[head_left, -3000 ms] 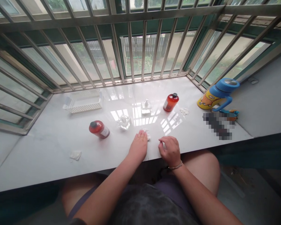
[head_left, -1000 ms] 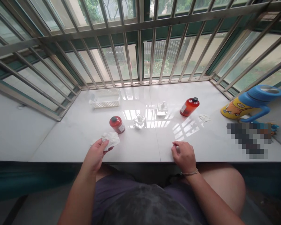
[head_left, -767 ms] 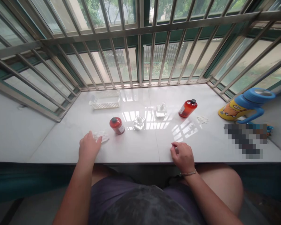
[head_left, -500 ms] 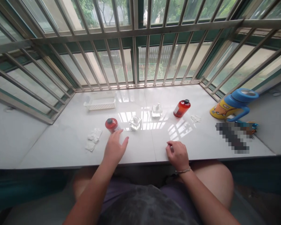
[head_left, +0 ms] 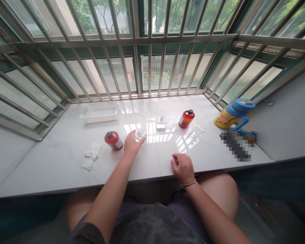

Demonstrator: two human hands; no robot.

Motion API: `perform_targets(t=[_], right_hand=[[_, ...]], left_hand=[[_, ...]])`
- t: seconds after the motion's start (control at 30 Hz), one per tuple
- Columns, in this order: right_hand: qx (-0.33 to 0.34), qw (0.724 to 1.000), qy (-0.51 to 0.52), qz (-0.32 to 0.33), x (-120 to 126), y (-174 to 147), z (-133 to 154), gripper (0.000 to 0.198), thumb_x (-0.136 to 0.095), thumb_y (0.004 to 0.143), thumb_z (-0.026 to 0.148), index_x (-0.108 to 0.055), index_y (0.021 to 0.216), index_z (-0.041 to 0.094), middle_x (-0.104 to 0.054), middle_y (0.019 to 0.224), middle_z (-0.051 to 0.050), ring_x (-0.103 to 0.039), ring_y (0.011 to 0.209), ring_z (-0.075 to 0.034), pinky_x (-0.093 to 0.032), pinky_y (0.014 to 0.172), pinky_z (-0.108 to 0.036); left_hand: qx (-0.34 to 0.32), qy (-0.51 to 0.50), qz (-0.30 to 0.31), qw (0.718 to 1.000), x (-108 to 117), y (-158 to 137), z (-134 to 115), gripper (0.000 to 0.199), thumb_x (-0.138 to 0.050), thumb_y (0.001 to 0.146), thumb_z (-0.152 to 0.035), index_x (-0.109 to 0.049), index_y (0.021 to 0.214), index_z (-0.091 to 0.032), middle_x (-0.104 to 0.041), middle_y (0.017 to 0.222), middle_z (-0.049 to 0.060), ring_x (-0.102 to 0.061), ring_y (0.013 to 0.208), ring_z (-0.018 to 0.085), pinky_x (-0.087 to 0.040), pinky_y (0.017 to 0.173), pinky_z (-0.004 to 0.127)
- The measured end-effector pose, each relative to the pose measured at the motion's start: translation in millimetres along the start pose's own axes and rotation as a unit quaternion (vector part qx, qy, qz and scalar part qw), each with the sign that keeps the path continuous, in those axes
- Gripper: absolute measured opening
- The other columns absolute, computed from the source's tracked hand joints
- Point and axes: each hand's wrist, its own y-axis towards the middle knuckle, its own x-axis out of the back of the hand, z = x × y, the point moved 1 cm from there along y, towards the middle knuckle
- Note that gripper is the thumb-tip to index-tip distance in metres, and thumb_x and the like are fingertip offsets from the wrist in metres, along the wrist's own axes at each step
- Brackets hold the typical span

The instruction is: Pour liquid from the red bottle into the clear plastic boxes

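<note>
Left hand now at clear glass bottle, contents unclear

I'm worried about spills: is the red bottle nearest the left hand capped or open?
Capped: a dark cap sits atop the red bottle. Whether it's tight, I cannot tell.

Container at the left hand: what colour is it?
The container is clear and colourless, in the head view.
</note>
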Motion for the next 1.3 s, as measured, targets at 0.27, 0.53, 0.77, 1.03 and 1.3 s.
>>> perform_targets(t=[0.27, 0.53, 0.77, 1.03, 1.3], right_hand=[[-0.006, 1.0, 0.008, 0.002, -1.0, -0.8, -1.4, 0.012, -0.059, 0.099, 0.016, -0.068, 0.105, 0.022, -0.07, 0.083, -0.003, -0.065, 0.08, -0.023, -0.047, 0.084, -0.04], [-0.018, 1.0, 0.008, 0.018, -0.9, -0.4, -0.6, 0.012, -0.058, 0.1, 0.018, -0.069, 0.104, 0.022, -0.073, 0.086, -0.005, -0.066, 0.082, -0.024, -0.046, 0.083, -0.041], [-0.047, 0.997, 0.043, 0.045, -0.1, 4.0, -1.1, 0.012, -0.06, 0.099, 0.022, -0.07, 0.104, 0.023, -0.075, 0.091, -0.006, -0.067, 0.089, -0.027, -0.049, 0.085, -0.043], [-0.125, 0.976, 0.174, 0.042, 23.1, 4.8, 44.1, 0.018, -0.054, 0.107, 0.033, -0.067, 0.116, 0.025, -0.075, 0.117, -0.009, -0.071, 0.112, -0.027, -0.059, 0.099, -0.045], [-0.15, 0.913, 0.365, 0.101, 19.2, -2.9, 86.9, 0.052, -0.056, 0.107, 0.033, -0.037, 0.155, 0.029, -0.063, 0.153, -0.014, -0.057, 0.147, -0.028, -0.047, 0.123, -0.056]], left_hand=[[-0.128, -0.051, 0.087, 0.987, 3.7, -73.5, -3.1, 0.068, -0.087, 0.082, -0.039, -0.062, 0.144, -0.026, -0.07, 0.146, 0.009, -0.067, 0.135, 0.031, -0.054, 0.117, 0.047], [-0.152, -0.074, 0.149, 0.974, -9.6, -108.1, -0.4, 0.069, -0.088, 0.081, -0.03, -0.062, 0.145, -0.027, -0.07, 0.145, 0.01, -0.068, 0.135, 0.032, -0.054, 0.119, 0.05], [-0.162, -0.089, 0.159, 0.97, -22.7, -109.6, -5.4, 0.089, -0.095, 0.076, -0.039, -0.052, 0.153, -0.026, -0.06, 0.154, 0.014, -0.058, 0.146, 0.035, -0.048, 0.124, 0.056], [-0.152, -0.07, 0.112, 0.98, -40.2, -106.9, -16.9, 0.07, -0.097, 0.076, -0.038, -0.06, 0.134, -0.024, -0.068, 0.132, 0.011, -0.067, 0.13, 0.034, -0.056, 0.114, 0.052], [-0.164, -0.05, 0.107, 0.979, -40.0, -108.8, -13.4, 0.063, -0.091, 0.081, -0.036, -0.058, 0.134, -0.026, -0.067, 0.131, 0.009, -0.069, 0.124, 0.032, -0.058, 0.107, 0.051]])
